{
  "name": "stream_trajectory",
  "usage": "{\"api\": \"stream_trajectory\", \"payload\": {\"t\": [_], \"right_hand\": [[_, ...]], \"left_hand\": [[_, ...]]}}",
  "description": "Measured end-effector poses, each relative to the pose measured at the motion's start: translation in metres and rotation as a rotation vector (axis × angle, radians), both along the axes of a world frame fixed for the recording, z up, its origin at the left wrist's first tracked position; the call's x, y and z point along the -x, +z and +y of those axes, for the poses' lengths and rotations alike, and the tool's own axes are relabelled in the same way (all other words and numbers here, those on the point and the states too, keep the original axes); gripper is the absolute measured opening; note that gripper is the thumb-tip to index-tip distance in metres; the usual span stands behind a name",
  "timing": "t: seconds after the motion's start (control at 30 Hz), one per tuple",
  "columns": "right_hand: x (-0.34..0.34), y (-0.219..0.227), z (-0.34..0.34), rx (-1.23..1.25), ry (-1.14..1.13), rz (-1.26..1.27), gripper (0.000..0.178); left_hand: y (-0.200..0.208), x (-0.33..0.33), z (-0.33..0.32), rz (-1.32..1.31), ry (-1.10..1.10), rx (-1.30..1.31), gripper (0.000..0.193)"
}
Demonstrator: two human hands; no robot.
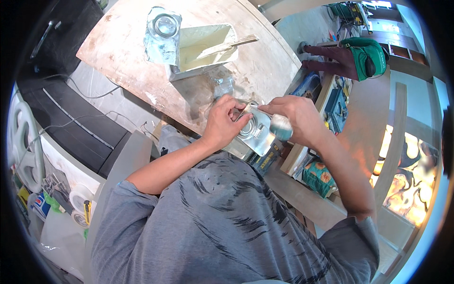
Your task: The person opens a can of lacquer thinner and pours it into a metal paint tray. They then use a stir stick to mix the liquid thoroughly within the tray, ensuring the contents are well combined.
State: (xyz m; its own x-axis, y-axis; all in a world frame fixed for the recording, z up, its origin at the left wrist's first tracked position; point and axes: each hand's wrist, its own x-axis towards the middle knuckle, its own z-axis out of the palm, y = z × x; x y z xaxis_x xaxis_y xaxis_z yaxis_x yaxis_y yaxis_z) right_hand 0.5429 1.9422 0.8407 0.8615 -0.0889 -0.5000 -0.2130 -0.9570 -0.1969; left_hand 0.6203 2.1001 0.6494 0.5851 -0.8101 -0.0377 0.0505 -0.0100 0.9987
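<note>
Our grey shirt (pixel 213 222) lies nearest; our left hand (pixel 224 123) pinches a silvery tin (pixel 261 138) near the table (pixel 123 35), our right hand (pixel 302 118) grips a blurred green-and-white object (pixel 282 127). A slackened pinch could drop the tin.

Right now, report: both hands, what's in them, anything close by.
Left hand gripping metal can. Right hand at its edge, blurred white-and-green object alongside, grip unclear. Open box with stick beyond, apart from both hands.

Co-worker (pixel 347 59): green top, maroon trousers
Bag (pixel 318 178): green with orange flowers
White roll (pixel 81 197): far left, near yellow cutter (pixel 87 211)
</note>
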Motion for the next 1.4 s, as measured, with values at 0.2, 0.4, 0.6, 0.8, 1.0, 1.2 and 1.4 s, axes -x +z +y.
{"api": "stream_trajectory", "payload": {"t": [0.2,0.4,0.6,0.8,1.0,1.2,1.4], "right_hand": [[-0.017,0.003,-0.014,0.114,0.366,0.074,0.035],[-0.009,0.005,-0.025,0.04,0.33,0.025,0.039],[0.099,0.029,0.012,-0.43,-1.336,-0.171,0.031],[0.165,0.007,0.114,-0.751,-2.024,-0.493,0.036],[0.17,-0.013,0.149,-0.797,-2.142,-0.628,0.036],[0.166,-0.021,0.148,-0.659,-2.11,-0.66,0.035],[0.157,-0.022,0.137,-0.63,-2.122,-0.607,0.034]], "left_hand": [[0.002,0.001,-0.001,0.046,0.002,0.015,0.028],[0.002,-0.001,0.001,-0.004,-0.023,-0.021,0.032],[0.018,-0.034,0.011,-0.192,-0.359,-0.181,0.098],[0.002,-0.064,-0.016,-0.316,-0.843,-0.018,0.138],[-0.015,-0.054,-0.02,-0.322,-0.817,0.045,0.124],[-0.022,-0.037,0.005,-0.406,-0.625,0.104,0.117],[-0.027,-0.033,0.015,-0.385,-0.55,0.12,0.117]]}}
